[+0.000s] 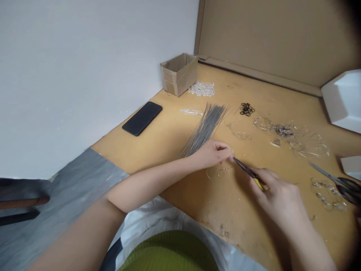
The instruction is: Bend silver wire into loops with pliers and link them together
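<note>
Over the wooden table, my left hand (pixel 216 152) pinches a thin wire piece (pixel 220 173), whose loops hang below the fingers. My right hand (pixel 278 190) is wrapped round the yellow and black handles of long-nose pliers (pixel 245 167). The tips of the pliers meet the wire at my left fingertips; whether the jaws are closed on it is too small to tell. Just behind my left hand lies a bundle of straight grey wires (pixel 207 126). A few brighter wire lengths (pixel 191 112) lie to the left of the bundle.
A black phone (pixel 142 118) lies near the left edge. By a cardboard box (pixel 180 75) sits a pile of clear beads (pixel 202 89). Black rings (pixel 247 109), bent wire pieces (pixel 284 130), scissors (pixel 338 182) and looped wire pieces (pixel 328 195) lie to the right.
</note>
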`<state>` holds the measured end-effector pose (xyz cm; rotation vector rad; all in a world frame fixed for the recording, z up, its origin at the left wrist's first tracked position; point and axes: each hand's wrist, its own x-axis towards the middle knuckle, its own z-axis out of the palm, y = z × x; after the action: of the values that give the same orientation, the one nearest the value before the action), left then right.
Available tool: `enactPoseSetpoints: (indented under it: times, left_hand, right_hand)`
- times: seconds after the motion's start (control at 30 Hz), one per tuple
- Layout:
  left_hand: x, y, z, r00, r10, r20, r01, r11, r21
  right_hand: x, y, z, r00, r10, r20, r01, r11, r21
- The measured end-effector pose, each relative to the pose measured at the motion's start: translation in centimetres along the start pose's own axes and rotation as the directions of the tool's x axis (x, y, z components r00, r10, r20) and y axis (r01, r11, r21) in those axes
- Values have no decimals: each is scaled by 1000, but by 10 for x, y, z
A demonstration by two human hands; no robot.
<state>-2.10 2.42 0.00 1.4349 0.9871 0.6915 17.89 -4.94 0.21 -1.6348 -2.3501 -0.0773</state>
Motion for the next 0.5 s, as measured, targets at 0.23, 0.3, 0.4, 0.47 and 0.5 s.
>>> enactPoseSetpoints:
  times: [0.23,0.3,0.4,0.47,0.5]
  left_hand:
    - [-2,2,2,1000,-15,-25,15,1000,13]
    - [-3,2,3,999,-7,-39,7,1000,22]
    - [-3,2,5,999,7,-53,-6,1000,18]
    - [-4,1,6,998,5,-57,-5,1000,3]
    - [-4,1,6,998,0,-58,-1,1000,-7]
  right_hand:
    - [-1,-7,-3,1000,-9,-5,8,985,-170]
    - [-2,-8,-4,1000,-9,-18,5,979,-203]
    - [-4,-9,-4,999,-19,-32,12,974,-228]
    - [-4,-8,-4,999,-26,-33,17,971,-238]
    - [-4,-8,-4,999,-27,-34,18,970,-241]
